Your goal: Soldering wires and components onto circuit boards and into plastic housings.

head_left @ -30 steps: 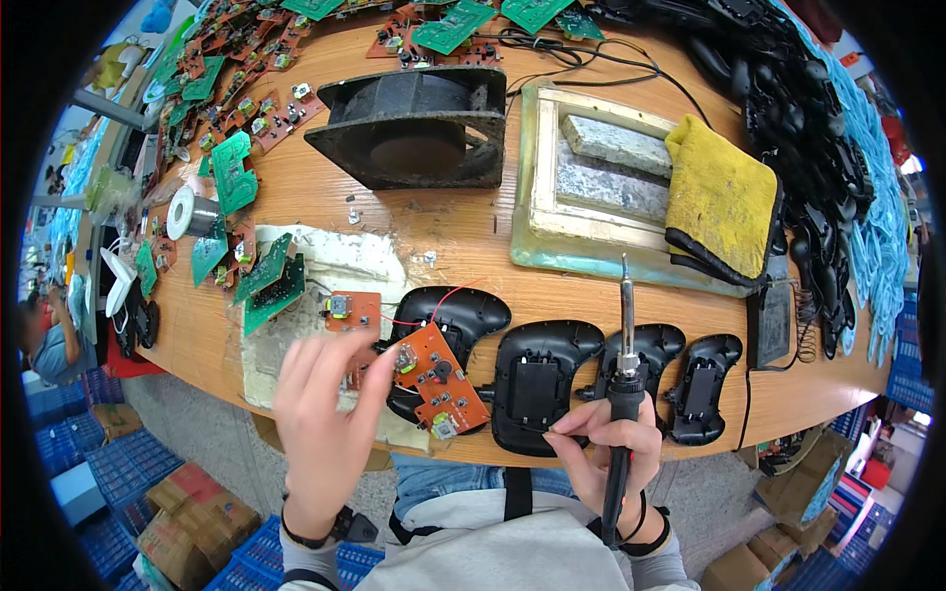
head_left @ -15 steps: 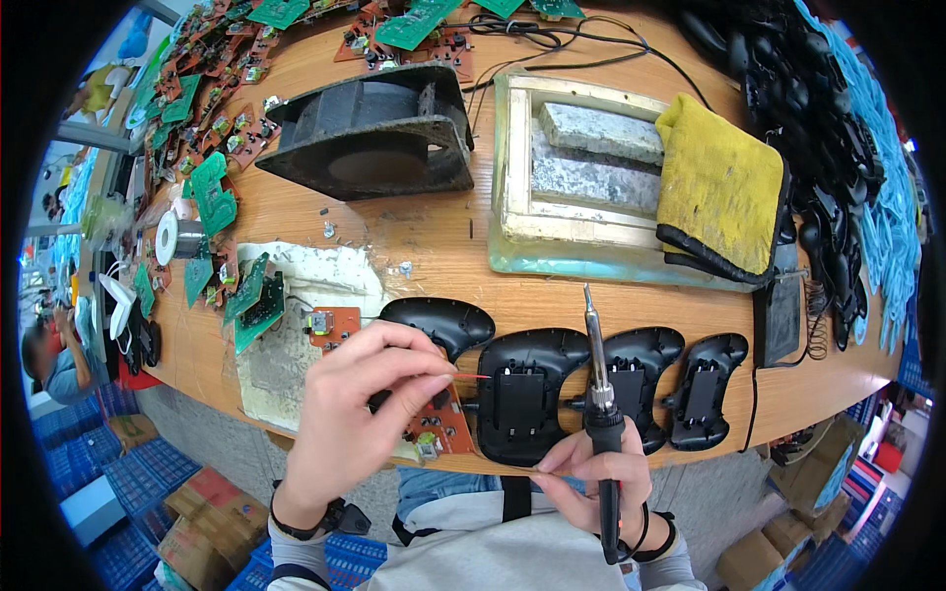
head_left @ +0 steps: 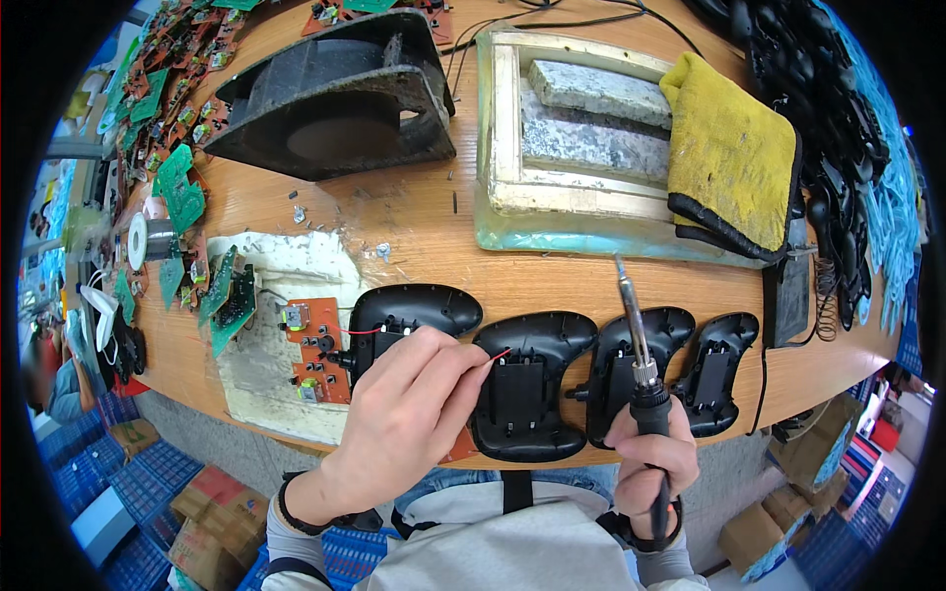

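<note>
My left hand [head_left: 409, 414] is closed in a pinch on a thin red wire [head_left: 504, 354]. The wire's tip is at the upper edge of the battery compartment of a black gamepad shell [head_left: 557, 340]; whether they touch I cannot tell. In my right hand [head_left: 658, 455] is a soldering iron [head_left: 641, 372], held upright by its dark handle, its metal tip pointing away from me, above another gamepad shell [head_left: 674, 325]. Left of my left hand lies a brown circuit board [head_left: 313, 340] with small thumbsticks, next to a shell [head_left: 424, 303] that this hand partly covers.
A black fan [head_left: 335, 128] stands at the back left. Behind the shells, a framed tray [head_left: 503, 128] holds grey blocks, with a yellow cloth [head_left: 734, 158] over its right side. Circuit boards [head_left: 177, 187] and a solder spool [head_left: 148, 239] lie left; black shells [head_left: 838, 148] are heaped right.
My left hand has moved right with the wire, bringing its tip to the second shell's compartment edge. My right hand and the soldering iron have shifted right. The whole view has shifted slightly.
</note>
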Available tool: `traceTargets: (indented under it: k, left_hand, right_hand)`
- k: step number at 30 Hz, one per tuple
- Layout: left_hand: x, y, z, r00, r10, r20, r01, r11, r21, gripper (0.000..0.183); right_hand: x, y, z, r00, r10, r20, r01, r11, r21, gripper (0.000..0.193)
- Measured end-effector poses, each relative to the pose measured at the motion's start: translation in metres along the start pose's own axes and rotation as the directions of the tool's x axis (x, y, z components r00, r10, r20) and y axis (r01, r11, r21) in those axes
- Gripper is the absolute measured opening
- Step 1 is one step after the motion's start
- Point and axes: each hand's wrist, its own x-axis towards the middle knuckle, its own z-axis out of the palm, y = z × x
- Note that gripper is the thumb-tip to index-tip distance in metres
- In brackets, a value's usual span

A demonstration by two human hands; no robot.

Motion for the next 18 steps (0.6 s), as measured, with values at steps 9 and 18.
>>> traceTargets:
  k: [9,18]
  left_hand:
    - [-0.002,0.000,-0.007,0.993,0.117,0.034,-0.121,0.973,0.196,0.016]
    - [0.000,-0.004,-0.005,0.991,0.124,0.040,-0.130,0.957,0.258,0.016]
  right_hand:
    - [-0.005,0.002,-0.005,0.978,0.089,-0.188,-0.037,0.963,0.266,0.031]
    - [0.019,-0.005,-0.006,0.996,-0.057,-0.068,0.066,0.988,0.141,0.024]
